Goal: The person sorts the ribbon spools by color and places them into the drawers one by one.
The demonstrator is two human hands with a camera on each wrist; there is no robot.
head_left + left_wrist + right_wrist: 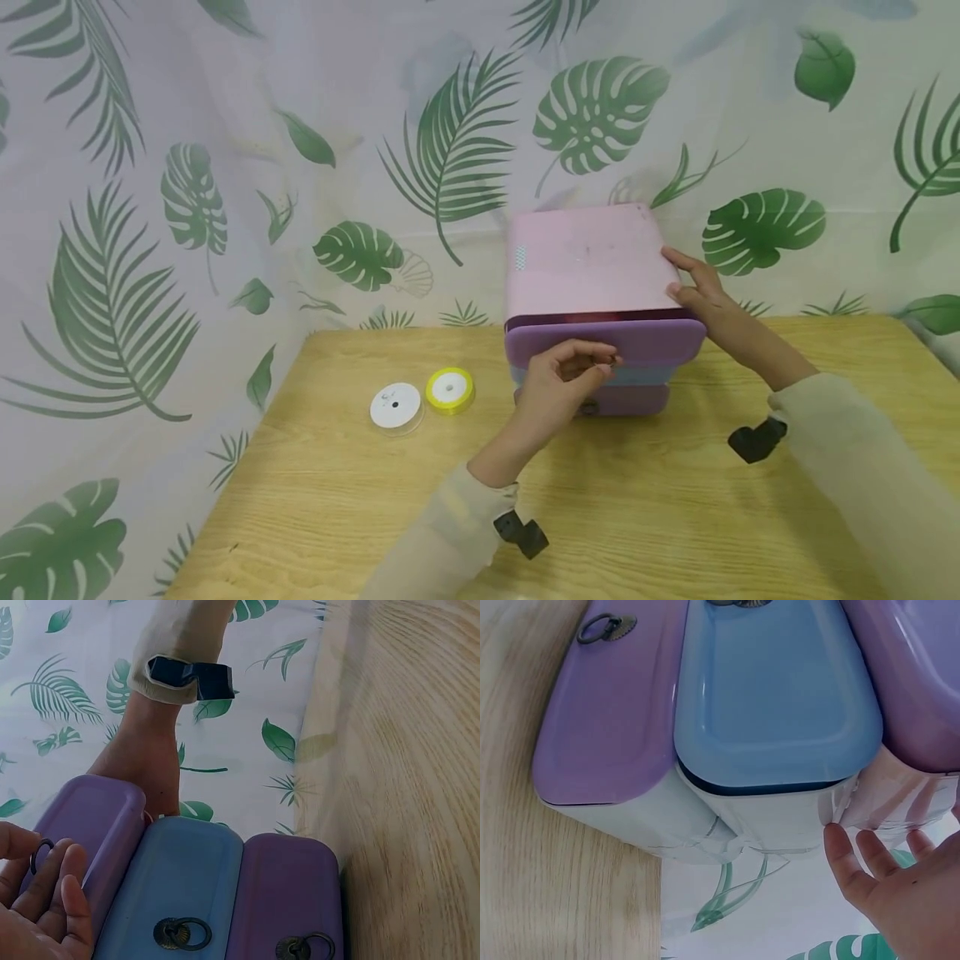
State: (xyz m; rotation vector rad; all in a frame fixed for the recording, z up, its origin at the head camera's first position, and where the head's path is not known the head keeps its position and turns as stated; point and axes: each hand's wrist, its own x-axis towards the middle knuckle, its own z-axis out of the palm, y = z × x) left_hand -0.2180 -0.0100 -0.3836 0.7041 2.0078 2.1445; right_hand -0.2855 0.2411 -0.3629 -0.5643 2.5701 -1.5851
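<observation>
A small drawer chest stands on the table, its pink top [588,262] uppermost. My left hand [555,387] pinches the ring pull [40,856] of the purple top drawer [645,342] between thumb and fingers. That drawer juts out a little, with a dark gap and something reddish behind its front. Below it come a blue drawer [187,870] and a lower purple drawer [289,889], each with a metal ring pull. My right hand [705,304] rests against the chest's right side near the top, fingers extended; in the right wrist view the fingertips [836,836] touch the pale side wall.
Left of the chest lie a spool with a white face [396,406] and a spool of yellow ribbon [450,389]. A leaf-patterned cloth [465,167] hangs behind the wooden table [337,517]. Each sleeve carries a black wrist device [521,533].
</observation>
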